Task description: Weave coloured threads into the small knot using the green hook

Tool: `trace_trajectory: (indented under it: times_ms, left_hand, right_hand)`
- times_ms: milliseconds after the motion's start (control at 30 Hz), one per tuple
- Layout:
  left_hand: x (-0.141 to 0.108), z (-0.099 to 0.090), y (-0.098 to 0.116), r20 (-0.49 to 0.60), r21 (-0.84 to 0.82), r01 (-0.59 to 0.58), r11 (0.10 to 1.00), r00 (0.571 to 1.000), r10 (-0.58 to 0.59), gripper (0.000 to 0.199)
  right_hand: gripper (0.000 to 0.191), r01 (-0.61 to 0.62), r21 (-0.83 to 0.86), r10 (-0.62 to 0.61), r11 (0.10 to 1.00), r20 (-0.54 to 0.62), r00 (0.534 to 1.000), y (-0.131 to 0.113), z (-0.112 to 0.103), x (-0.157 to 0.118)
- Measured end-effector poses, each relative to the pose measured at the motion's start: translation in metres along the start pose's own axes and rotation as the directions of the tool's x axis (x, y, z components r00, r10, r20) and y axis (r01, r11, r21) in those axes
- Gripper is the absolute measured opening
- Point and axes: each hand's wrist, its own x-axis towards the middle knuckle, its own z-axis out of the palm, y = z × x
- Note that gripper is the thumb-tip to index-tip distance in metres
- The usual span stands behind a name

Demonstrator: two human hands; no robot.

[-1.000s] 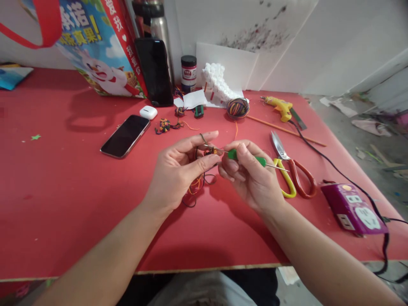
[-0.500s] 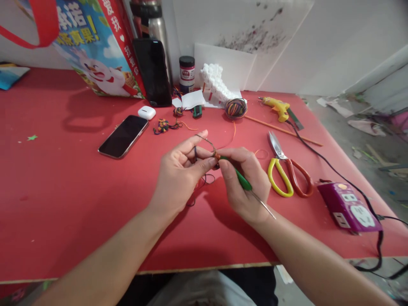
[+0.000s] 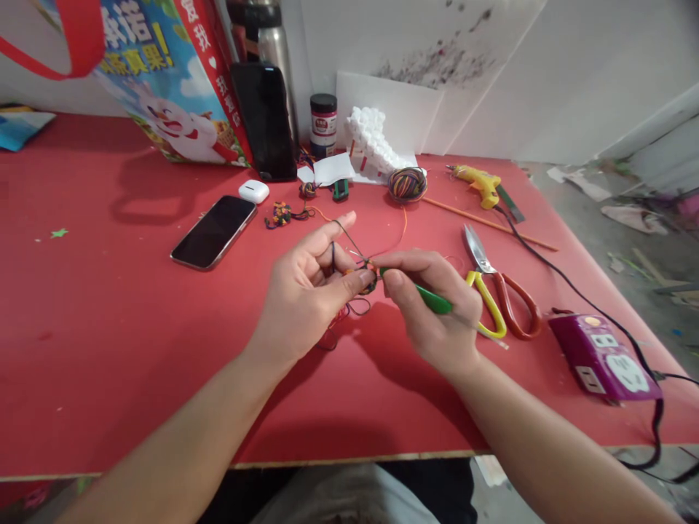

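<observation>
My left hand (image 3: pixel 300 295) pinches a small dark multicoloured piece of crochet (image 3: pixel 368 281) between thumb and fingers. A strand of yarn (image 3: pixel 348 237) runs taut from its raised index finger down to the piece. My right hand (image 3: pixel 437 306) is closed around a crochet hook (image 3: pixel 435 300) with a green handle, its metal tip at the crochet. Loose yarn loops hang below the left thumb. From the multicoloured yarn ball (image 3: pixel 407 185) an orange strand trails toward my hands. Fingers partly hide the crochet.
Scissors (image 3: pixel 499 295) lie beside my right hand, near a purple power socket (image 3: pixel 606 356) and a corded yellow glue gun (image 3: pixel 480 185). A phone (image 3: pixel 214 231), white earbud case (image 3: pixel 253 191) and small knotted yarn piece (image 3: pixel 282 214) lie on the left. A bag (image 3: pixel 175 94) stands behind.
My right hand has shifted slightly right, with the hook turned flatter and drawn partly back from the crochet. More of the crochet piece shows. My left hand stays nearly in place.
</observation>
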Motion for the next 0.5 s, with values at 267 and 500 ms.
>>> trace_trajectory:
  times_ms: [267,500]
  left_hand:
    - [-0.002,0.002,-0.001,0.077,-0.029,0.020,0.999,0.997,-0.018,0.068]
    - [0.001,-0.007,0.007,0.152,-0.092,0.090,0.992,0.986,-0.075,0.067]
  right_hand:
    - [0.017,0.221,-0.199,-0.227,0.955,-0.005,0.974,0.000,0.002,-0.005]
    - [0.024,-0.239,0.441,0.230,0.865,0.074,0.970,0.001,-0.002,0.008]
